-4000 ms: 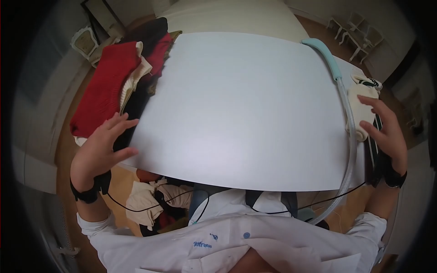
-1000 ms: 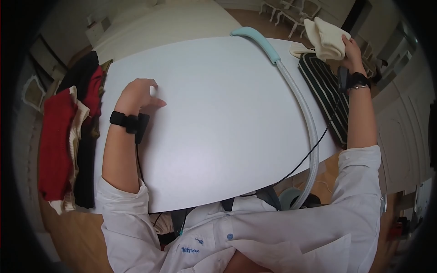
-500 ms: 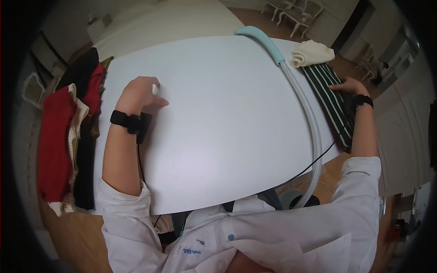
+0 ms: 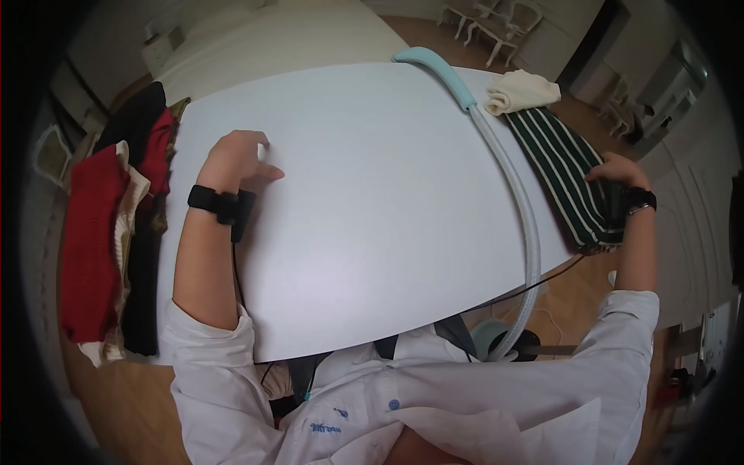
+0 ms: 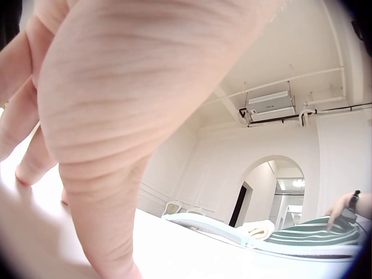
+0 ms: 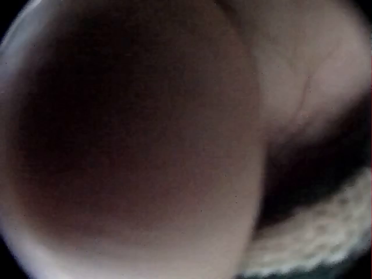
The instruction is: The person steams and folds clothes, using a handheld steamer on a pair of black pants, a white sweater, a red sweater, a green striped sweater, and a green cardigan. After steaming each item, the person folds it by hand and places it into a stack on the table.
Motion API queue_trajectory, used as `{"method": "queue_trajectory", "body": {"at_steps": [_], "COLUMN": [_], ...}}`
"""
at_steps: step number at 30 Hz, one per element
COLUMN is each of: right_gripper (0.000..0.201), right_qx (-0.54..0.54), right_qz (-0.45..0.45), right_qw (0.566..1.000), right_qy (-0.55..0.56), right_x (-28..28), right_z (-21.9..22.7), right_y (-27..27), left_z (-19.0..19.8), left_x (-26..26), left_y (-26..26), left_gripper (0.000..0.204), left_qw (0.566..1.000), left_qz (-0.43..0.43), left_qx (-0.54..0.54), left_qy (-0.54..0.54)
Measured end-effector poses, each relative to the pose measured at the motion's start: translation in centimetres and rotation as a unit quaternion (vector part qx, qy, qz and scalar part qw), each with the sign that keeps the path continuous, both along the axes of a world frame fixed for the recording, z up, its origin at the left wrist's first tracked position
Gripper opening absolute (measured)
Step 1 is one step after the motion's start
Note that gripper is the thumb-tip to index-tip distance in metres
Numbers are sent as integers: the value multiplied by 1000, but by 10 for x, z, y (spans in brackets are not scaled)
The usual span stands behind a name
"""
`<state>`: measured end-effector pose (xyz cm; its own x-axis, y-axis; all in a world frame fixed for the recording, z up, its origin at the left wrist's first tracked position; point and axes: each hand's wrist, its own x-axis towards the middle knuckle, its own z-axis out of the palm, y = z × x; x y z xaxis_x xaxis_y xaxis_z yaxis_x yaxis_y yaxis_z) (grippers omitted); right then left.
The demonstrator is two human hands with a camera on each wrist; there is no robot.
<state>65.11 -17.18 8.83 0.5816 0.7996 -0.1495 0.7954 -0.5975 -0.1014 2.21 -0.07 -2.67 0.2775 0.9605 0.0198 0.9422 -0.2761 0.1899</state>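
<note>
Here, we see the right hand (image 4: pixel 620 171) gripping the striped knit (image 4: pixel 555 159) by its outer edge at the right of the desk (image 4: pixel 372 232), likely its handiest side, while the left hand (image 4: pixel 235 161), loosely parted, holds nothing.

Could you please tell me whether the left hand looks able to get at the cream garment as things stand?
Probably not without stretching: the left hand is across the white table from the cream garment, and the blue-ended hose lies between them.

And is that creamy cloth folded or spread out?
Folded: the cream cloth makes a compact bundle, its curled layers showing at one end.
</note>
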Motion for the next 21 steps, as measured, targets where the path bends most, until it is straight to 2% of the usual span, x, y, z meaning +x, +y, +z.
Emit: {"method": "queue_trajectory", "body": {"at_steps": [1, 3, 5, 8, 10, 12, 13, 15, 18, 21], "right_gripper": [63, 61, 57, 47, 43, 42, 39, 33, 27, 23], "right_qx": [0, 43, 133, 350, 460, 559, 599, 635, 632, 569], "right_qz": [4, 27, 42, 74, 85, 201, 232, 275, 323, 345], "right_qw": [1000, 989, 963, 875, 803, 747, 707, 639, 562, 535], "right_qy": [0, 138, 231, 327, 370, 297, 295, 335, 425, 522], "right_x": [8, 37, 36, -22, -28, 0, 2, -37, -119, -210], "right_z": [9, 28, 59, 95, 117, 138, 151, 162, 171, 160], "right_y": [-2, -9, -22, -44, -46, -39, -37, -35, -16, 22], "left_z": [-3, 4, 6, 4, 10, 8, 7, 7, 8, 11], "left_x": [-3, 2, 4, 3, 6, 5, 4, 4, 3, 2], "left_y": [0, -6, -6, -3, -7, -6, -5, -3, -2, -3], "left_gripper": [59, 59, 59, 61, 62, 62, 62, 62, 62, 64], "left_qw": [999, 1000, 1000, 1000, 999, 999, 999, 999, 999, 998], "left_qz": [-21, 2, 19, 1, 22, 20, 18, 18, 19, 22], "left_qx": [26, 10, -6, -1, -28, -26, -24, -24, -34, -51], "left_qy": [-4, 1, 5, -2, -7, -12, -16, -11, -13, -14]}}
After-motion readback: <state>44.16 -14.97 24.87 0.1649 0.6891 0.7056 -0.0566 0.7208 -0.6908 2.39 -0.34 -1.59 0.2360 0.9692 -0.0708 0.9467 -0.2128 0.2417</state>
